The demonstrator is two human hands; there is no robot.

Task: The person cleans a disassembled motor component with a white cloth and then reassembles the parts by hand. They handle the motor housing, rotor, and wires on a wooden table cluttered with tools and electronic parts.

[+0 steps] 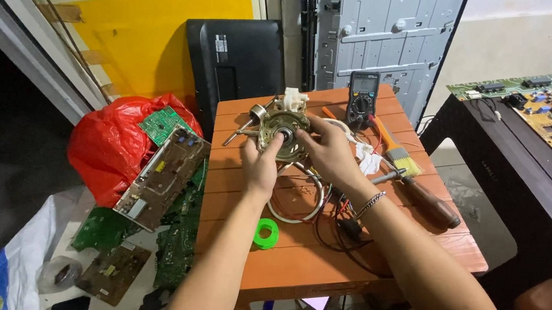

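A round metal fan motor (283, 132), brass-coloured with a bearing at its centre, sits toward the far side of a small orange slatted table (296, 263), gripped from both sides. The left hand (262, 165) clasps its near-left rim, thumb pressed on the face beside the bearing; the right hand (329, 152) closes on its right edge, fingers curled around the housing. A white plastic part (294, 97) and a metal shaft (243, 130) project from the motor's far and left sides. A bracelet (370, 203) circles the right wrist.

Near the hands, loops of cable (299, 205) trail across the table toward a roll of green tape (266, 233). To the right lie a paintbrush (396, 148) and a wooden-handled screwdriver (425, 197); a black multimeter (362, 97) stands at the far edge.

Left of the table, a red plastic bag (110, 147) holds circuit boards: a green circuit board (161, 123) pokes from its mouth and a larger brown circuit board (161, 179) leans out, the bag's deeper contents hidden. More boards (112, 270) litter the floor. A black panel (237, 57) and a grey metal chassis (393, 24) lean against the far wall, their tops cut off. At right, another populated board (544, 107) runs out of view. The motor's underside is concealed by the hands.
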